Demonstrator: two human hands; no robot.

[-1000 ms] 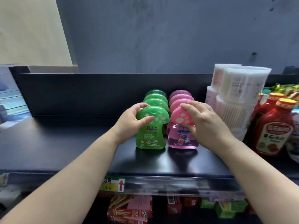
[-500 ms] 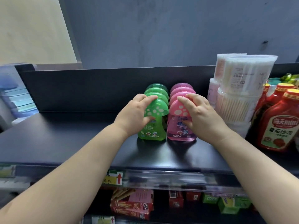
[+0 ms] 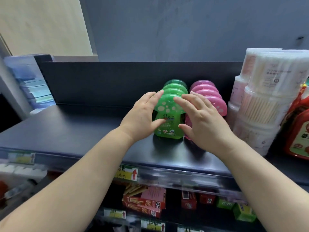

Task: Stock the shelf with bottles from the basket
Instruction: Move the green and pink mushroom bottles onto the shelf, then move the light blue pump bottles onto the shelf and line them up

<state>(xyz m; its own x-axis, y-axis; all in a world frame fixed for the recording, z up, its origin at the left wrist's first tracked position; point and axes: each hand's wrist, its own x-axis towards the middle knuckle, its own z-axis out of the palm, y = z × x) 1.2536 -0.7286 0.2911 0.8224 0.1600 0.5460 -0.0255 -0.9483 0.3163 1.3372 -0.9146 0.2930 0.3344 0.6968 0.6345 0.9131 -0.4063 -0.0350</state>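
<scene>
Two rows of mushroom-shaped bottles stand on the black shelf (image 3: 80,131): a green row on the left and a pink row on the right. The front green bottle (image 3: 167,119) faces me. My left hand (image 3: 142,119) is beside its left side with fingers spread and straight, the thumb near its body. My right hand (image 3: 202,124) is spread in front of the front pink bottle (image 3: 219,107), covering most of it, fingertips near the green cap. Neither hand grips a bottle. The basket is out of view.
Stacked clear tubs of cotton swabs (image 3: 265,104) stand right of the pink row, with red sauce bottles (image 3: 299,134) beyond. A back panel (image 3: 117,81) closes the shelf. Price tags (image 3: 127,172) line the front edge; boxed goods (image 3: 145,203) fill the shelf below.
Both hands have let go of the front green and pink bottles and opened, fingers now spread and straight. The bottles stand pushed back against their rows.
</scene>
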